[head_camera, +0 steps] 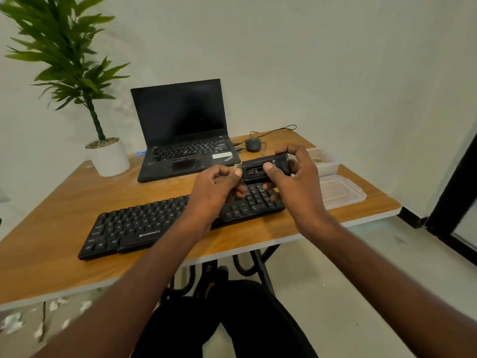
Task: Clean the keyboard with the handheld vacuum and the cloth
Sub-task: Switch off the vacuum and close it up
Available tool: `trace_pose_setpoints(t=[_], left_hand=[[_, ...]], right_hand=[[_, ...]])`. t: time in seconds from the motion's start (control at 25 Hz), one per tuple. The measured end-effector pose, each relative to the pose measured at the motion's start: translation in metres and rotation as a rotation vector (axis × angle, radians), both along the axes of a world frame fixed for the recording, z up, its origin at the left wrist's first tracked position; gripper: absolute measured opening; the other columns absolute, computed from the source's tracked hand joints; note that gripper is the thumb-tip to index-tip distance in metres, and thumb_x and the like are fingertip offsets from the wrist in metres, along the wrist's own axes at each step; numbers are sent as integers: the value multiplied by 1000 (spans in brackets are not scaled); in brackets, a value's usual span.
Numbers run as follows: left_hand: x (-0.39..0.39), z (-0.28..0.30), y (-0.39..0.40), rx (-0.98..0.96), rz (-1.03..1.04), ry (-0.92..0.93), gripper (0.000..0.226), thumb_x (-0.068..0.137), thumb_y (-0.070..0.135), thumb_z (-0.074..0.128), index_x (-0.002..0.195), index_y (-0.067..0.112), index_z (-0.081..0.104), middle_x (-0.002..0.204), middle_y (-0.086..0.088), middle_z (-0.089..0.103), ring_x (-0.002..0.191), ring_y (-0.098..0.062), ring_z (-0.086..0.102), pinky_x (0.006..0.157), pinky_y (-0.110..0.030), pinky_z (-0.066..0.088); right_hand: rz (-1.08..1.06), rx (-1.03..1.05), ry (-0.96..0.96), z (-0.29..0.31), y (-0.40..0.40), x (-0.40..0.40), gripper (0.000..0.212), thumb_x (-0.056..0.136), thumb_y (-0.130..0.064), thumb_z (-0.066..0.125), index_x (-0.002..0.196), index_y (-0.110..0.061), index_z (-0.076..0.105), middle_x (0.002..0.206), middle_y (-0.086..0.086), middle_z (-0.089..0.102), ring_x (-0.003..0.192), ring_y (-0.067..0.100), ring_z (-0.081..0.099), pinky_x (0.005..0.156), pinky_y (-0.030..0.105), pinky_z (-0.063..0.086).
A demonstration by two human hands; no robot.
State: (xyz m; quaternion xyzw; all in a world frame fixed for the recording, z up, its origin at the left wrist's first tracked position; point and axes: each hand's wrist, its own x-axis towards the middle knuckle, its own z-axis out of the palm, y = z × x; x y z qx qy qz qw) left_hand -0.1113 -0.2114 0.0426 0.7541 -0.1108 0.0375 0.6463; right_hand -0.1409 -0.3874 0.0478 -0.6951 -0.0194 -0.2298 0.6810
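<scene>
We work at the table (77, 197), which carries everything within arm's reach. The laptop (183, 130) sits open at 12 o'clock, set back so that it leaves working room in front. The keyboard (144, 223), the item to be cleaned, lies flat at the near centre of the table, running diagonally from 7 o'clock up toward 2 o'clock, directly under our hands so that the vacuum can be lowered straight onto the keys. The plant (77, 73) stands in its white pot at 10 o'clock, clear of the work area. A clear plastic container (340, 192) lies at 3 o'clock, just beside the keyboard's right end; a mouse (254, 144) with its cable sits at 1 o'clock. We hold the vacuum (265, 166) level above the keyboard's right end, not touching it. Our right hand (291, 174) wraps the body, thumb on top and fingers curled behind, which steadies it. Our left hand (219, 184) pinches the small brush-like tip at the vacuum's left end; we judge that we are fitting or adjusting the nozzle before use. We see no cloth in this view.
</scene>
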Motion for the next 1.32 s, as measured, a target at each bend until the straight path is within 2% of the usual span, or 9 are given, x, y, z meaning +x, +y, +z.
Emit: trace_pose_setpoints(t=[0.12, 0.32, 0.52, 0.64, 0.76, 0.92, 1.12, 1.24, 1.32], left_hand=[[13, -4, -15, -79, 4, 66, 20, 103, 23, 68, 115, 7, 69, 92, -13, 79, 82, -22, 75, 79, -37, 58], [23, -7, -41, -194, -50, 154, 22, 99, 17, 72, 118, 7, 68, 97, -9, 79, 92, -25, 75, 76, -32, 58], [18, -15, -52, -330, -122, 157, 24, 94, 8, 75, 117, 6, 66, 102, -7, 79, 96, -25, 77, 77, -30, 60], [13, -16, -50, -412, -172, 157, 49, 86, 6, 79, 130, 9, 58, 112, -12, 79, 101, -28, 78, 75, -27, 60], [12, -14, -47, -349, -234, 108, 70, 76, 10, 85, 138, 17, 53, 121, -10, 77, 112, -27, 75, 90, -37, 61], [12, -12, -46, -225, -180, -14, 60, 82, 5, 85, 136, 16, 60, 125, -5, 75, 117, -21, 72, 103, -48, 57], [3, -9, -44, -242, -205, -37, 53, 86, 2, 81, 134, 13, 61, 112, -12, 76, 103, -28, 77, 92, -43, 62], [1, -5, -41, -199, -218, -60, 52, 86, 2, 81, 132, 17, 63, 95, 0, 75, 98, -27, 78, 89, -40, 63], [3, -3, -38, -186, -221, -52, 52, 86, 3, 81, 132, 17, 63, 94, 0, 76, 96, -27, 78, 89, -38, 63]], right_hand=[[-27, -1, 27, -5, -10, 10, 33, 93, -20, 73, 117, -36, 57, 109, -3, 72, 88, 19, 75, 75, 50, 64], [-51, 96, 54, -7, -26, 15, 47, 90, -17, 78, 126, -32, 53, 110, -4, 67, 90, 13, 70, 66, 22, 57], [-120, 90, 78, -10, -33, 19, 59, 79, -28, 88, 124, -33, 49, 108, -9, 64, 97, 12, 67, 80, 33, 61], [-53, 118, 114, -6, -36, 18, 60, 81, -28, 87, 128, -29, 49, 109, -5, 65, 95, 13, 68, 69, 25, 59], [-10, 117, 133, -3, -35, 16, 60, 83, -30, 85, 131, -27, 48, 111, -4, 63, 97, 15, 68, 61, 19, 56], [62, 106, 143, 0, -33, 12, 64, 81, -31, 86, 132, -25, 49, 109, -3, 66, 95, 16, 72, 65, 23, 59], [115, 104, 185, 4, -39, 13, 56, 86, -23, 82, 134, -18, 52, 115, 5, 66, 86, 15, 76, 67, 30, 63], [165, 130, 170, 3, -45, 14, 50, 91, -17, 75, 135, -20, 53, 120, 10, 65, 93, 22, 76, 71, 40, 65], [231, 156, 165, 3, -50, 14, 47, 96, -14, 69, 138, -22, 51, 125, 13, 62, 99, 25, 75, 73, 42, 65]])
